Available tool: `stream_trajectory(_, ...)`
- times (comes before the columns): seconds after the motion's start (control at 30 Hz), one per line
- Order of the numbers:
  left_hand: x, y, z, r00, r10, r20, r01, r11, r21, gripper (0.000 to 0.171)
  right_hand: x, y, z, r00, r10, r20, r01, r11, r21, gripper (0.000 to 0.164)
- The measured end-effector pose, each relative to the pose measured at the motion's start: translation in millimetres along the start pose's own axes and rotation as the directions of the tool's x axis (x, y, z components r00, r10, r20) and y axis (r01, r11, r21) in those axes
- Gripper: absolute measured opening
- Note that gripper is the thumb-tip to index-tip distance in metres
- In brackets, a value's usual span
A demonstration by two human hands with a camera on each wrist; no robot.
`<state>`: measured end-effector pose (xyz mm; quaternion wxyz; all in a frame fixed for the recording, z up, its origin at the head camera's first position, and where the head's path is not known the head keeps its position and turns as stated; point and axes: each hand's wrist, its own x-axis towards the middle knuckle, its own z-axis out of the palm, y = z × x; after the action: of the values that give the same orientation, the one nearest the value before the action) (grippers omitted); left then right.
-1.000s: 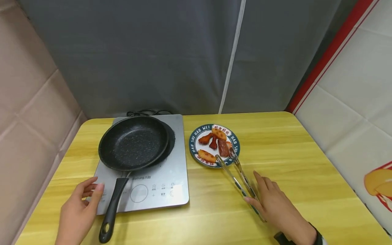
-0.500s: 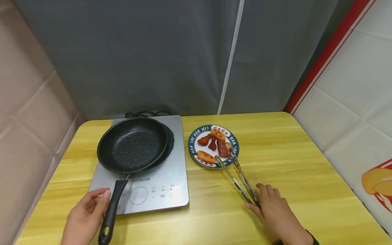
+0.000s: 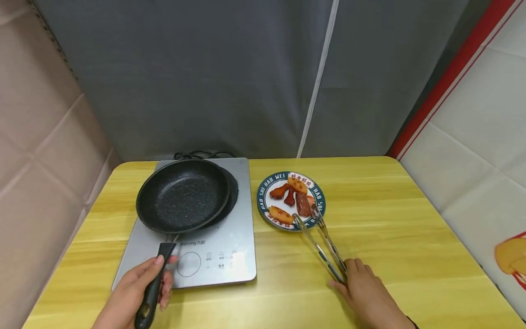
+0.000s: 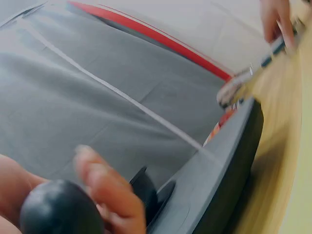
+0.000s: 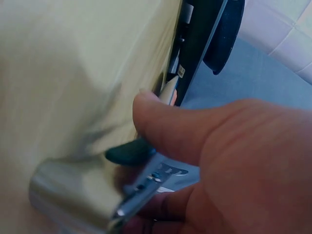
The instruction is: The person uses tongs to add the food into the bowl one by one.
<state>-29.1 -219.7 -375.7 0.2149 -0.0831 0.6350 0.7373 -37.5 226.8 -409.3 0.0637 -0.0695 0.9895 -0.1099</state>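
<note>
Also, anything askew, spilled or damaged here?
Only the pan looks slightly odd: in the head view it seems off-centre on the cooktop, a dark area showing past its right edge. No spills or damage visible.

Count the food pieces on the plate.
6: a golden piece at the back, another in front, one drumstick left, another central, a slab beside it, an orange bit rightmost. More may be hidden.

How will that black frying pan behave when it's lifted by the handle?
The frying pan will probably keep its shape, since its round body and straight handle look rigid. It may feel front-heavy and want to tip forward, because the wide body lies beyond the left hand.
</note>
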Motion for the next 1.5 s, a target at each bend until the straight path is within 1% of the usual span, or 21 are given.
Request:
stream_trajectory(0.03, 0.3, -0.2, -1.6, 0.998, -0.005, 0.061, 0.009, 0.999, -0.054, 0.051, 0.0, -0.2, 1.0, 1.0, 0.003, 0.001, -0.003, 1.0, -0.003, 0.059)
stream_trajectory(0.07, 0.6, -0.7, -2.7, 0.994, 0.008, 0.114, 0.003, 0.996, -0.094, 0.048, -0.1, -0.4, 1.9, 1.0, 0.006, -0.004, -0.006, 1.0, -0.005, 0.056)
stream_trajectory(0.1, 0.9, -1.0, -3.3, 0.989, 0.015, 0.148, 0.003, 0.992, -0.126, 0.046, 0.2, -0.5, 2.8, 1.0, 0.005, -0.01, -0.005, 1.0, -0.006, 0.054)
stream_trajectory(0.13, 1.0, -1.2, -3.3, 0.986, 0.018, 0.166, 0.007, 0.989, -0.145, 0.044, 0.2, -0.8, 3.5, 1.0, 0.006, -0.016, -0.006, 1.0, -0.007, 0.051)
stream_trajectory(0.17, 1.0, -1.3, -2.6, 0.986, 0.017, 0.166, 0.009, 0.988, -0.154, 0.043, 0.3, -0.9, 4.2, 1.0, 0.006, -0.025, -0.006, 1.0, -0.008, 0.047)
stream_trajectory(0.27, 1.0, -1.4, 1.7, 0.993, 0.019, 0.12, -0.002, 0.99, -0.142, 0.044, 1.1, -0.8, 6.5, 0.999, -0.003, -0.05, 0.003, 1.0, 0.004, 0.04)
stream_trajectory(0.33, 1.0, -0.5, 5.8, 0.998, 0.005, 0.068, 0.003, 0.993, -0.118, 0.047, 1.1, -0.7, 7.5, 0.998, 0.0, -0.056, 0.002, 1.0, 0.028, 0.036)
stream_trajectory(0.37, 1.2, 0.2, 7.5, 0.999, 0.007, 0.054, -0.001, 0.994, -0.11, 0.049, 1.3, -0.7, 7.8, 0.998, 0.002, -0.057, 0.001, 0.999, 0.047, 0.035)
stream_trajectory(0.5, 2.4, 3.0, 12.5, 0.999, 0.02, 0.038, -0.017, 0.997, -0.079, 0.053, 1.4, -1.4, 5.3, 0.998, 0.019, -0.063, -0.011, 0.993, 0.119, 0.027)
stream_trajectory(0.57, 3.3, 4.0, 13.6, 0.999, 0.017, 0.04, -0.014, 0.997, -0.074, 0.053, 1.3, -1.3, 2.2, 0.998, 0.018, -0.066, -0.009, 0.992, 0.124, 0.024)
stream_trajectory(0.63, 4.1, 5.0, 14.8, 0.999, 0.011, 0.031, -0.009, 0.998, -0.059, 0.054, 2.1, -1.2, -2.6, 0.997, 0.016, -0.073, -0.008, 0.994, 0.11, 0.021)
stream_trajectory(0.67, 4.5, 5.7, 15.6, 1.0, 0.008, 0.023, -0.007, 0.999, -0.048, 0.055, 3.1, -0.5, -5.1, 0.996, 0.002, -0.084, 0.006, 0.996, 0.094, 0.022)
stream_trajectory(0.77, 6.1, 7.1, 17.8, 1.0, 0.004, -0.015, -0.005, 1.0, -0.01, 0.06, 8.5, 2.3, -12.8, 0.986, -0.058, -0.156, 0.062, 0.998, 0.017, 0.027)
stream_trajectory(0.87, 8.3, 8.1, 19.7, 0.999, 0.016, -0.04, -0.015, 1.0, 0.025, 0.063, 17.1, 5.5, -20.4, 0.958, -0.133, -0.255, 0.121, 0.991, -0.064, 0.035)
stream_trajectory(0.93, 9.3, 7.8, 20.2, 0.999, 0.03, -0.037, -0.028, 0.999, 0.037, 0.064, 22.9, 7.2, -24.4, 0.94, -0.174, -0.294, 0.151, 0.984, -0.099, 0.038)
stream_trajectory(1.03, 10.5, 6.5, 19.3, 0.999, 0.052, 0.0, -0.052, 0.998, 0.037, 0.062, 30.7, 8.4, -28.4, 0.934, -0.196, -0.298, 0.173, 0.98, -0.1, 0.04)
stream_trajectory(1.13, 12.1, 4.7, 16.3, 0.995, 0.071, 0.064, -0.072, 0.997, 0.021, 0.06, 37.1, 8.6, -30.5, 0.939, -0.197, -0.281, 0.179, 0.98, -0.088, 0.04)
stream_trajectory(1.2, 12.9, 3.7, 13.7, 0.992, 0.074, 0.102, -0.076, 0.997, 0.012, 0.059, 40.4, 7.6, -31.3, 0.94, -0.193, -0.279, 0.177, 0.981, -0.083, 0.041)
stream_trajectory(1.27, 13.4, 2.8, 11.0, 0.988, 0.067, 0.138, -0.066, 0.998, -0.011, 0.058, 42.9, 5.8, -31.7, 0.941, -0.193, -0.28, 0.176, 0.981, -0.084, 0.042)
stream_trajectory(1.37, 13.7, 0.8, 7.1, 0.974, 0.061, 0.219, -0.045, 0.996, -0.079, 0.053, 46.0, 2.3, -31.6, 0.936, -0.205, -0.286, 0.184, 0.978, -0.096, 0.041)
stream_trajectory(1.5, 15.9, -0.7, 4.6, 0.941, 0.046, 0.334, 0.028, 0.976, -0.215, 0.041, 48.4, -0.9, -32.0, 0.934, -0.214, -0.287, 0.19, 0.976, -0.109, 0.04)
